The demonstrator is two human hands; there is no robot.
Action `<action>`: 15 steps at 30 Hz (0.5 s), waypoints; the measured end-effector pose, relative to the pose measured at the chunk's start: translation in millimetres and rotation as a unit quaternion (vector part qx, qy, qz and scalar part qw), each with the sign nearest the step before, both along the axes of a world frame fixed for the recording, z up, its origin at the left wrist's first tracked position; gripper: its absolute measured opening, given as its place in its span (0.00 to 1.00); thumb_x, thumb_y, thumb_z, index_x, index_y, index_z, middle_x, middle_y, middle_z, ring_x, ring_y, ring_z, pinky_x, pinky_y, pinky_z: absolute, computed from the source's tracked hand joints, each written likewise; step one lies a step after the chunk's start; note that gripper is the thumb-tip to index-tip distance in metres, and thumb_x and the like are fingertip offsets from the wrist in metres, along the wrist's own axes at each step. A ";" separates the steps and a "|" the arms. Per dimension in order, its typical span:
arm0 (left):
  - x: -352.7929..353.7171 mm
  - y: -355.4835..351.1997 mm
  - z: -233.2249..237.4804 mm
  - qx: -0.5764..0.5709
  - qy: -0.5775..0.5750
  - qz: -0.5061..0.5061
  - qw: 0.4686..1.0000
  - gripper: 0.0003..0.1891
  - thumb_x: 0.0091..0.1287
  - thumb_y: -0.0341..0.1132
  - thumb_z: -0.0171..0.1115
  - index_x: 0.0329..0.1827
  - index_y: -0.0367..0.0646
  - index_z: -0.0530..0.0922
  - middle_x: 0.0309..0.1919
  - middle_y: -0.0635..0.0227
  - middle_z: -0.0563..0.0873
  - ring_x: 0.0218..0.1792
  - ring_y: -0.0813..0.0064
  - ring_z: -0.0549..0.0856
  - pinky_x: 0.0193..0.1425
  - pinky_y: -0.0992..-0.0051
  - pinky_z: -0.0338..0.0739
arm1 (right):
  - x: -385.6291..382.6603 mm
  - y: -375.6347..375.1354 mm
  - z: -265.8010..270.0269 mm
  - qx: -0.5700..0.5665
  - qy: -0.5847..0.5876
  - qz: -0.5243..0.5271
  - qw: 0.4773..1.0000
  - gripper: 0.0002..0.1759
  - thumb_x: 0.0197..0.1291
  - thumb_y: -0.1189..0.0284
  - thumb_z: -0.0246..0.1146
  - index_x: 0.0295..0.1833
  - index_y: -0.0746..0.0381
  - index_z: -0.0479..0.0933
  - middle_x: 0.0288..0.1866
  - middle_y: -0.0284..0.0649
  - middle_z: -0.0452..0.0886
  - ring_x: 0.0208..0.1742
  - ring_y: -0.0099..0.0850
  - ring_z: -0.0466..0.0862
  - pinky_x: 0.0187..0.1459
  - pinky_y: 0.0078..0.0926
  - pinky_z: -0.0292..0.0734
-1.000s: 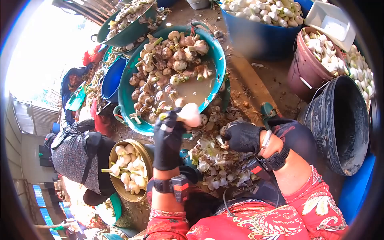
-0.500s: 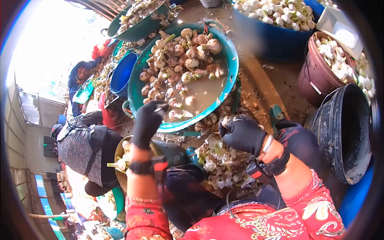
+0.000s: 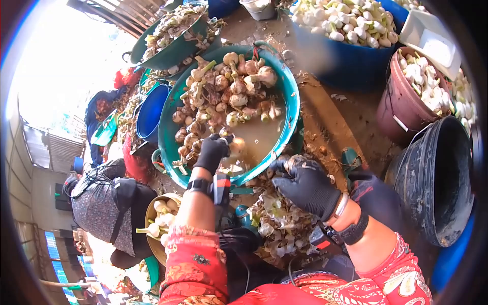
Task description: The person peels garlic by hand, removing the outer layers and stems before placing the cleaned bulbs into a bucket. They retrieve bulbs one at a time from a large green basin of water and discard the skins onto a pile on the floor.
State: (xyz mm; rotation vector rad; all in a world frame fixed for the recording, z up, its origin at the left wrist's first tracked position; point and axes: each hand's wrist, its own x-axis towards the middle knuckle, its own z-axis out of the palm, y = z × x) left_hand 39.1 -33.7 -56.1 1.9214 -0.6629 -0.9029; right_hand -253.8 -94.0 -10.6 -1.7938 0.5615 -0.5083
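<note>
My left hand point(image 3: 213, 152), in a black glove, reaches over the near rim of a green basin point(image 3: 293, 114). Its fingers are bent among unpeeled garlic bulbs point(image 3: 239, 99) in murky water; what they grip is hard to see. A blurred bulb point(image 3: 237, 146) is right beside the fingers. My right hand point(image 3: 307, 184), gloved too, is closed just outside the basin's near right rim. Brownish dirt or skin shows on its fingers, and whatever is inside them is hidden. Beneath it lies a heap of pale garlic peelings point(image 3: 284, 216).
A bucket point(image 3: 151, 211) with cleaned garlic stands left of my legs. A blue tub point(image 3: 340, 68) and a maroon bucket point(image 3: 394, 109) hold white garlic. A tilted black bucket point(image 3: 432, 173) is on the right. Another person point(image 3: 109, 203) bends at the left.
My left hand has moved right and deeper into the basin, beside the bulbs. My right hand stays closed, shifted slightly left and down. The view has tilted a little, so the basin sits lower.
</note>
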 end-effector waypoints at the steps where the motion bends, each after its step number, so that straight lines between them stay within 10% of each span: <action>1: -12.6 3.7 17.2 -0.046 0.031 0.017 0.998 0.09 0.63 0.33 0.62 0.40 0.37 0.82 0.26 0.71 0.83 0.23 0.84 0.77 0.31 0.82 0.73 | 1.6 0.1 -0.2 0.083 -0.007 -0.004 0.997 0.20 0.53 0.68 0.64 0.51 0.65 0.78 0.37 0.48 0.82 0.39 0.36 0.83 0.42 0.32 0.76; 3: -53.1 15.4 51.6 -0.141 0.078 0.009 0.987 0.15 0.64 0.34 0.61 0.50 0.33 0.79 0.36 0.67 0.84 0.31 0.82 0.81 0.38 0.82 0.76 | 5.1 3.4 7.7 0.215 0.020 0.015 0.976 0.31 0.54 0.69 0.67 0.64 0.64 0.68 0.37 0.44 0.83 0.37 0.25 0.81 0.39 0.23 0.75; 6: -117.4 43.4 82.5 -0.206 -0.138 -0.131 0.960 0.17 0.65 0.33 0.59 0.53 0.33 0.78 0.40 0.65 0.85 0.38 0.78 0.84 0.44 0.80 0.78 | 17.0 16.0 -1.9 0.347 -0.131 0.062 0.927 0.47 0.56 0.84 0.63 0.76 0.63 0.43 0.62 0.40 0.70 0.53 0.24 0.76 0.52 0.22 0.77; 13: -162.5 61.4 76.8 -0.221 0.089 0.003 0.971 0.15 0.69 0.34 0.57 0.54 0.34 0.78 0.38 0.69 0.84 0.37 0.83 0.82 0.44 0.81 0.76 | 14.2 28.8 -16.1 0.307 -0.218 -0.010 0.926 0.34 0.44 0.72 0.76 0.59 0.64 0.71 0.53 0.40 0.79 0.50 0.26 0.79 0.52 0.25 0.76; 15: -162.6 58.8 73.3 -0.243 0.149 0.028 0.958 0.15 0.69 0.34 0.57 0.54 0.34 0.78 0.37 0.69 0.84 0.37 0.84 0.81 0.44 0.81 0.76 | 7.8 23.3 -8.8 -0.147 -0.181 -0.100 0.967 0.34 0.42 0.69 0.75 0.58 0.63 0.73 0.52 0.44 0.79 0.49 0.34 0.82 0.51 0.30 0.76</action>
